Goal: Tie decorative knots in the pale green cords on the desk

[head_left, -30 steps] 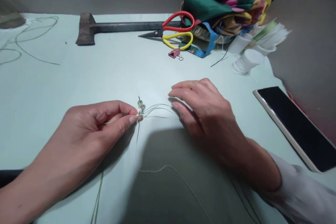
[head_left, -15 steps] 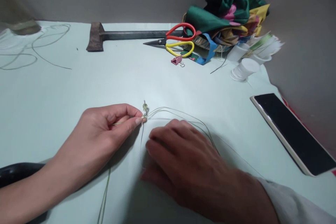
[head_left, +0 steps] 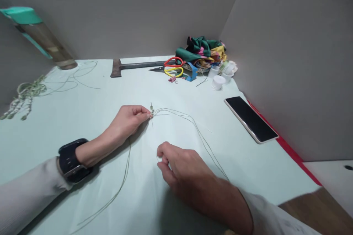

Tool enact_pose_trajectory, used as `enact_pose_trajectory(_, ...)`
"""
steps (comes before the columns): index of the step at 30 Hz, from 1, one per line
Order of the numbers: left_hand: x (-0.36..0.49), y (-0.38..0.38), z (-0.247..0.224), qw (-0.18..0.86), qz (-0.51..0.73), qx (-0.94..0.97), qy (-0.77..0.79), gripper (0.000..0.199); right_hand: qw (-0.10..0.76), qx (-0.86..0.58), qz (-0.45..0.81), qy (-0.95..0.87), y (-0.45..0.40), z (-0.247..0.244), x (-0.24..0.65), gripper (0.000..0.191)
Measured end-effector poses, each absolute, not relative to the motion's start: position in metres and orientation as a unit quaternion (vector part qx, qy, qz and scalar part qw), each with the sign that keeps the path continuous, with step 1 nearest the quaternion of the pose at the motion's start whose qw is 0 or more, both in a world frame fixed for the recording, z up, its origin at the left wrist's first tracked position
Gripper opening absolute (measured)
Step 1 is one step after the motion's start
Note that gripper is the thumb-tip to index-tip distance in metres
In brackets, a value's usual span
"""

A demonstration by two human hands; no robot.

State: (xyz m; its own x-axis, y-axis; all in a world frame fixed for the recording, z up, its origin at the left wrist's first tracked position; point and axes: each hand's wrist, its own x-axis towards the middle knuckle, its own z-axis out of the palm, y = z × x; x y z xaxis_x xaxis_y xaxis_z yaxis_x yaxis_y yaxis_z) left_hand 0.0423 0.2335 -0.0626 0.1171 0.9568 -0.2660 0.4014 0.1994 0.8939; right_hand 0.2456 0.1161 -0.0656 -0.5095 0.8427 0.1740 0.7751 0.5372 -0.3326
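My left hand (head_left: pixel 131 120) is closed, thumb and forefinger pinching a small knotted cord piece (head_left: pixel 151 108) in green and white. Several thin green cords (head_left: pixel 196 126) run from that piece in an arc to the right, passing beyond my right hand; more cords (head_left: pixel 125 174) trail below my left hand onto the cloth. A fine pale thread end shows just under the pinch. My right hand (head_left: pixel 184 163) is lower and to the right, apart from the knot, its fingers curled together. A thin pale thread (head_left: pixel 157 155) loops at its fingertips.
Along the back lie a hammer-like tool (head_left: pixel 116 68), red-and-yellow-handled scissors (head_left: pixel 173 68), a pink binder clip (head_left: pixel 172 79), bundled fabric (head_left: pixel 201 49) and white spools (head_left: pixel 217 82). A phone (head_left: pixel 250 119) lies right. A bottle (head_left: pixel 49 40) and knotted cords (head_left: pixel 30 91) are left.
The view has pulled back and widened, showing the bottle, knotted cords and wrist device. My right hand has moved down, farther from the knot; my left hand keeps its pinch.
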Motion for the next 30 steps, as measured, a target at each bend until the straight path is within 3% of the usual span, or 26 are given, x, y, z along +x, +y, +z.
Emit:
enact_pose_trajectory(8, 0.05, 0.239, -0.062, 0.486, 0.259, 0.542, 0.635, 0.036, 0.178, -0.463, 0.029, -0.868, 0.044, -0.084, 0.249, 0.032)
enact_pose_trajectory(14, 0.056, 0.235, -0.058, 0.472, 0.25, 0.537, 0.653, 0.039, 0.193, -0.383, 0.163, -0.889, 0.045, -0.061, 0.266, 0.014)
enact_pose_trajectory(17, 0.059, 0.231, -0.056, 0.467, 0.255, 0.538, 0.654, 0.039, 0.182, -0.339, 0.168, -0.908, 0.067, -0.051, 0.276, 0.028)
enact_pose_trajectory(22, 0.055, 0.214, -0.051, 0.461, 0.274, 0.534, 0.654, 0.039, 0.147, -0.307, 0.14, -0.93, 0.076, -0.079, 0.278, 0.068)
enact_pose_trajectory(30, 0.015, 0.118, -0.042, 0.441, 0.251, 0.563, 0.652, 0.033, 0.144, -0.305, 0.128, -0.933, 0.071, -0.086, 0.277, 0.068)
